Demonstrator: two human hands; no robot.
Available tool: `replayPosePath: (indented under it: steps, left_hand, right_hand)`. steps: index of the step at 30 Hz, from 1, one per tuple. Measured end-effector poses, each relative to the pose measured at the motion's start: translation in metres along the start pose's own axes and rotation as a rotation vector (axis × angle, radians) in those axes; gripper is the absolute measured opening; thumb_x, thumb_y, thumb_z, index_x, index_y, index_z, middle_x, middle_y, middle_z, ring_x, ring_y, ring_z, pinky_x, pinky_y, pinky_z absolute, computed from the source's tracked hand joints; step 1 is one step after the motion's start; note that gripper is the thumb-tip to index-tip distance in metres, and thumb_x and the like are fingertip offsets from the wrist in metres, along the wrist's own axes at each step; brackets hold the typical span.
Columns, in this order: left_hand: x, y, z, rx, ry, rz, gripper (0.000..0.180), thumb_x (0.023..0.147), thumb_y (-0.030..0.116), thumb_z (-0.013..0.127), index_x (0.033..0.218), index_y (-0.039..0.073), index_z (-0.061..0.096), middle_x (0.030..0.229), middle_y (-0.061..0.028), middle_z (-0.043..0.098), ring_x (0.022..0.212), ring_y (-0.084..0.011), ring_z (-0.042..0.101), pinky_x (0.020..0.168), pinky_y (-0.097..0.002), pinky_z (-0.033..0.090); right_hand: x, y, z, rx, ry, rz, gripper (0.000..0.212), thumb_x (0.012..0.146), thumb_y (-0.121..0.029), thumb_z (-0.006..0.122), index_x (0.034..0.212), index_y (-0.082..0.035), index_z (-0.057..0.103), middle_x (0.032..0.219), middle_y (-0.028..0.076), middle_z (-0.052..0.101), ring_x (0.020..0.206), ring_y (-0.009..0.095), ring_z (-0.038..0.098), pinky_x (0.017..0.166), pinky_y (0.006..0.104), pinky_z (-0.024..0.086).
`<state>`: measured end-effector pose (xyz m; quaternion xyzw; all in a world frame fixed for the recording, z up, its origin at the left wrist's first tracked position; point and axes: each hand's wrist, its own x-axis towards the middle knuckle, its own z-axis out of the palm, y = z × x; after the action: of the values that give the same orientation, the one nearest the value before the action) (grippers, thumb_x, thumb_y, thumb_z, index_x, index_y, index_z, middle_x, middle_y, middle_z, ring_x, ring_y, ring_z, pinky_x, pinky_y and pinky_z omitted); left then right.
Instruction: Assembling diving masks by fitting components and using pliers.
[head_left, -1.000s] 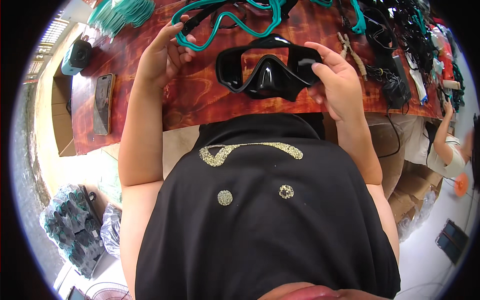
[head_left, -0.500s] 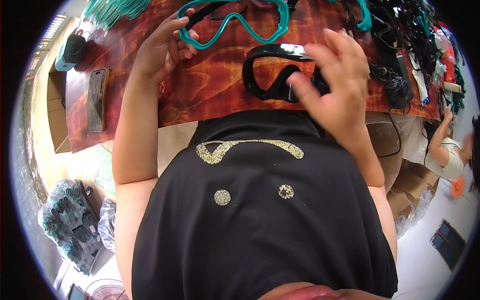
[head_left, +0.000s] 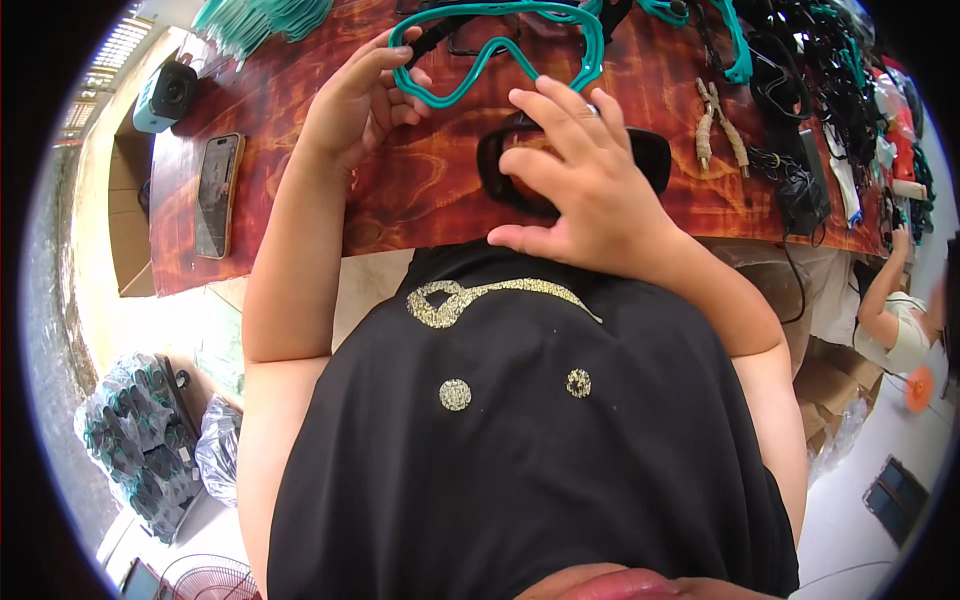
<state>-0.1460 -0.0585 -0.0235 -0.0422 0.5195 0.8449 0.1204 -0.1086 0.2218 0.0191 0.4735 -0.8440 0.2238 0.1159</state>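
Observation:
A teal diving mask frame [head_left: 497, 85], shaped like goggles with a nose notch, is held at the far edge of the table nearest the picture's top. My left hand [head_left: 365, 105] pinches its left side between thumb and fingers. Just nearer to me lies a black diving mask body [head_left: 655, 160] with a glossy rim, partly covered by my right hand [head_left: 580, 170]. The right fingers are spread and bent loosely, with the fingertips close to the teal frame's lower right edge. Whether they touch the black mask cannot be made out.
Stacked teal frames [head_left: 262, 22] sit at the back left, near a small camera-like box [head_left: 166, 95] and a phone [head_left: 218, 195]. Wrapped-handle pliers [head_left: 720, 125], black cables [head_left: 800, 190] and piled black mask parts [head_left: 780, 75] lie right. A co-worker's arm [head_left: 885, 290] shows far right.
My right hand has moved left across the black mask, toward the teal frame. The left hand keeps hold of the frame. The whole view has shifted slightly.

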Motion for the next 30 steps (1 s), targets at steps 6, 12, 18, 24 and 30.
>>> replayPosePath:
  steps: [6,12,18,24,30]
  left_hand:
    - [-0.011,0.000,0.006,-0.063,-0.010,0.067,0.044,0.097,0.023,0.052,0.137,0.006,0.049,0.089,-0.0119,0.068,0.066,-0.0198,0.065,0.059,-0.0287,0.054]
    - [-0.039,0.009,0.036,-0.089,-0.098,0.091,0.044,0.096,0.019,0.054,0.136,0.001,0.049,0.094,-0.0155,0.069,0.069,-0.0215,0.069,0.060,-0.0292,0.058]
    - [-0.093,-0.002,0.050,-0.020,0.031,-0.004,0.045,0.098,0.019,0.058,0.138,-0.002,0.052,0.101,-0.0116,0.069,0.078,-0.0197,0.071,0.062,-0.0316,0.062]
    - [-0.108,-0.032,0.079,0.091,0.138,-0.147,0.047,0.096,0.017,0.067,0.137,-0.002,0.054,0.100,-0.0078,0.068,0.078,-0.0156,0.070,0.063,-0.0291,0.062]
    - [-0.091,-0.038,0.090,0.313,0.136,-0.197,0.049,0.095,0.023,0.069,0.137,0.001,0.056,0.088,-0.0049,0.066,0.068,-0.0138,0.067,0.059,-0.0252,0.058]
  right_hand:
    - [0.011,0.037,-0.049,0.301,0.279,0.639,0.044,0.085,-0.034,0.078,0.114,-0.003,0.067,0.100,0.008,0.069,0.093,0.015,0.064,0.085,0.0297,0.048]
    - [0.033,0.078,-0.059,1.537,0.185,0.745,0.067,0.096,-0.032,0.069,0.146,0.001,0.039,0.115,0.008,0.064,0.097,0.017,0.065,0.076,0.0275,0.056]
    - [-0.004,0.054,-0.059,0.859,0.177,0.648,0.048,0.085,-0.042,0.078,0.113,-0.004,0.074,0.089,0.003,0.065,0.086,0.010,0.060,0.072,0.0267,0.049]
    - [-0.041,0.046,-0.062,0.564,0.169,0.607,0.041,0.084,-0.041,0.079,0.109,-0.009,0.077,0.088,0.006,0.060,0.081,0.014,0.059,0.070,0.0251,0.047]
    - [-0.078,0.057,-0.047,0.883,0.195,0.826,0.045,0.087,-0.029,0.080,0.123,-0.005,0.069,0.094,-0.001,0.061,0.079,0.005,0.054,0.066,0.0200,0.042]
